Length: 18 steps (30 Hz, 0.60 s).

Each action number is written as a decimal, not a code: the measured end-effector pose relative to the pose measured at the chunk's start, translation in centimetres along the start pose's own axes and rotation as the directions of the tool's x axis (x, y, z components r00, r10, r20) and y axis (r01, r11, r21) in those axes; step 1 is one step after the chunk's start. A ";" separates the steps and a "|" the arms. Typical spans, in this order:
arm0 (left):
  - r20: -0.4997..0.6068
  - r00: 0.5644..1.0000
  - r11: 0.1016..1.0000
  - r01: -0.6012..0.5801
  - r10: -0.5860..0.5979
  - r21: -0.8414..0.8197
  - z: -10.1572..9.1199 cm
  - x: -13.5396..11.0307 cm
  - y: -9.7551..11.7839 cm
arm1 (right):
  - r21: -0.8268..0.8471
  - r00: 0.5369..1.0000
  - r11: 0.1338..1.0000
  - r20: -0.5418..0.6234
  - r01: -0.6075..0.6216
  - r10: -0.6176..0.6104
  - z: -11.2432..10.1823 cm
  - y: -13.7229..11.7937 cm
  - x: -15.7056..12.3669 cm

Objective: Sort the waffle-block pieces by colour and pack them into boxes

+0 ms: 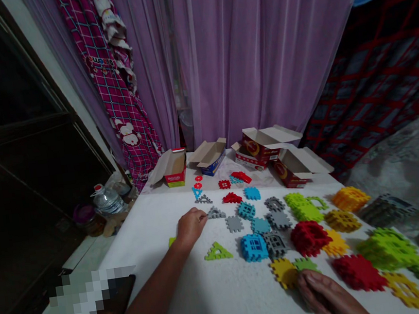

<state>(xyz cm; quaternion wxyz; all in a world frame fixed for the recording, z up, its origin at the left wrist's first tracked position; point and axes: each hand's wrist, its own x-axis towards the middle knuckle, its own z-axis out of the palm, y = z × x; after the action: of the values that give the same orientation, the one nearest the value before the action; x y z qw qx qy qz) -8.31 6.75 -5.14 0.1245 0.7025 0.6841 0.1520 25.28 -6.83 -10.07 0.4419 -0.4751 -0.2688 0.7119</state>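
My left hand reaches over the white table, its fingertips pinched at the left corner of a grey triangular building piece. A grey square piece lies just right of it, and a lime triangular piece sits nearer me. A lime piece is partly hidden behind my left wrist. At the lower right, my right hand is curled with its fingers together beside a yellow notched piece and a green one. What it holds, if anything, is hidden.
Stacks of interlocking pieces, such as red, blue and lime, cover the table's right side. Open boxes stand along the back, including a red one and a blue one. A water jug is off to the left.
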 end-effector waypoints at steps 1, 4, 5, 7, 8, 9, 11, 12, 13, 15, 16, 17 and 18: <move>0.001 1.000 1.000 0.000 0.000 -0.005 0.0 0.0 0.0 | 0.002 1.000 1.000 -0.001 -0.002 0.002 0.1 0.0 0.0; -0.009 1.000 1.000 -0.001 0.001 -0.014 0.1 0.1 -0.2 | -0.003 1.000 1.000 0.013 0.002 -0.002 0.3 -0.3 -0.2; -0.014 1.000 1.000 -0.002 0.002 -0.012 0.1 0.1 -0.3 | -0.006 1.000 1.000 0.023 0.004 -0.004 0.4 -0.3 -0.2; -0.026 1.000 1.000 -0.007 0.007 -0.009 0.3 0.0 -0.4 | -0.017 0.999 1.000 0.051 0.008 -0.008 0.6 -0.5 -0.2; -0.030 0.999 1.000 -0.011 0.010 -0.008 0.3 0.0 -0.5 | -0.022 0.998 1.000 0.063 0.008 -0.006 0.6 -0.5 -0.2; -0.034 0.999 1.000 -0.013 0.013 -0.006 0.2 0.0 -0.6 | -0.026 0.998 1.000 0.067 0.006 -0.004 0.6 -0.6 -0.2; -0.047 0.999 1.000 -0.008 0.008 0.001 0.0 0.1 -0.7 | -0.031 0.998 1.000 0.061 -0.002 0.004 0.6 -0.5 -0.2; -0.056 0.998 1.000 -0.001 0.001 0.009 -0.2 0.3 -0.8 | -0.033 0.998 0.999 0.060 -0.007 0.009 0.5 -0.5 -0.2; -0.063 0.998 1.000 0.011 -0.009 0.020 -0.5 0.7 -0.8 | -0.033 0.998 0.999 0.061 -0.013 0.015 0.4 -0.5 -0.2; -0.059 0.998 0.998 0.034 -0.030 0.054 -1.1 1.8 -0.9 | -0.032 0.998 0.999 0.063 -0.018 0.020 0.4 -0.4 -0.2; -0.048 0.998 0.997 0.038 -0.034 0.073 -1.4 2.5 -0.9 | -0.028 0.998 1.000 0.055 -0.013 0.014 0.3 -0.4 -0.2; -0.032 0.999 0.995 0.035 -0.032 0.090 -1.5 3.2 -0.9 | -0.023 0.999 1.000 0.041 -0.004 0.005 0.4 -0.4 -0.2; -0.013 1.000 0.994 0.026 -0.024 0.102 -1.7 4.0 -0.8 | -0.019 1.000 1.000 0.028 0.000 0.000 0.4 -0.5 -0.2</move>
<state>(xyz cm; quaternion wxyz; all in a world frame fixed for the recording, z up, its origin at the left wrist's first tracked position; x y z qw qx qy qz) -9.64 10.72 -3.76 0.0863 0.6984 0.7004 0.1193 25.11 -6.80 -9.42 0.4335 -0.4694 -0.2817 0.7158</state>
